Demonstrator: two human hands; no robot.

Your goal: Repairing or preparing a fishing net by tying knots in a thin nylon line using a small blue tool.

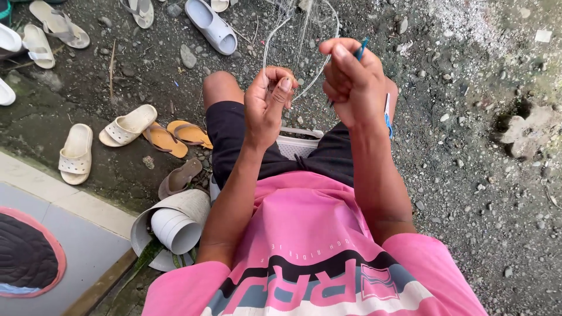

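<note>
My left hand [268,99] pinches a thin, clear fishing-net line [274,36] between thumb and fingers, just above my knees. My right hand [351,79] is closed around a slim blue netting needle [362,48], whose tip pokes out above the fingers. The fine net mesh [304,23] stretches upward from both hands toward the top of the view. A second blue strip [387,120] hangs beside my right wrist. I sit in black shorts and a pink shirt on a white slatted seat [298,143], partly hidden by my legs.
Gravel and dirt ground spreads all around. Several sandals lie at the left, including a white pair [126,126], orange flip-flops [187,133] and a grey slide [212,26]. White pipe pieces [175,225] lie by my left elbow. A tiled step with a mat [26,257] sits lower left.
</note>
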